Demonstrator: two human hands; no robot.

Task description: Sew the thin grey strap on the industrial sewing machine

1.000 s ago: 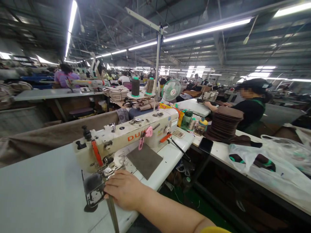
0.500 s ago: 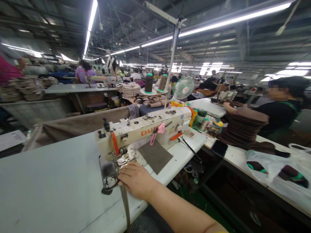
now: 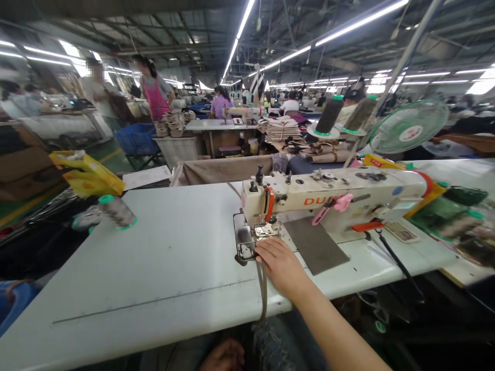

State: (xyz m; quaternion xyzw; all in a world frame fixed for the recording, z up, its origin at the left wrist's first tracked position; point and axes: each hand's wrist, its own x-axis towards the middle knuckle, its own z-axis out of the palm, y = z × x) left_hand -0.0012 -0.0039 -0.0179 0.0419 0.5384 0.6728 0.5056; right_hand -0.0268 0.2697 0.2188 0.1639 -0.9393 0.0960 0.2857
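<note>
A cream sewing machine (image 3: 332,193) with orange lettering stands on a white table (image 3: 154,268). My right hand (image 3: 280,265) lies on the table just in front of the presser foot (image 3: 257,234), fingers closed on a narrow grey-brown strap (image 3: 263,293). The strap runs from under the foot and hangs over the table's front edge. My left hand (image 3: 224,355) shows only partly, low under the table edge; whether it holds anything is hidden. A dark grey pad (image 3: 315,245) lies flat beside my right hand.
A green-capped thread cone (image 3: 116,210) lies at the table's far left near a yellow box (image 3: 87,172). Two upright thread cones (image 3: 328,116) and a fan (image 3: 410,126) stand behind the machine. Bottles (image 3: 456,211) crowd the right. Other people (image 3: 154,93) work at tables behind.
The view has swung left, so the machine now sits right of centre and more of the bare table shows. My right hand stays at the presser foot on the strap.
</note>
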